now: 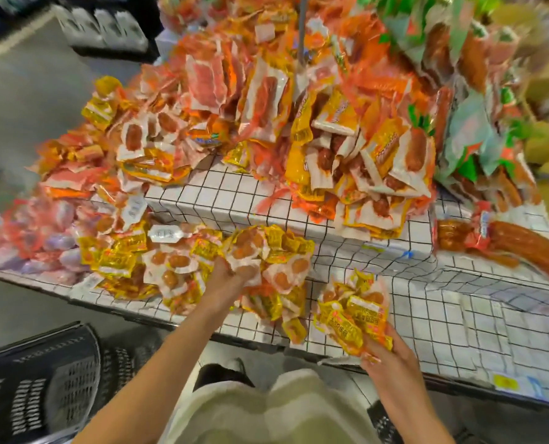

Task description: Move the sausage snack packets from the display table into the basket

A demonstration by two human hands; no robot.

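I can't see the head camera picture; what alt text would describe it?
A person's left hand grabs sausage snack packets from a heaped display table, while the right hand holds a bunch of yellow packets. A black basket waits lower left.

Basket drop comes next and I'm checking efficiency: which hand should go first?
Probably the right hand: it already holds a bunch of yellow packets clear of the pile. The left hand, though nearer the basket, is buried in the pile.
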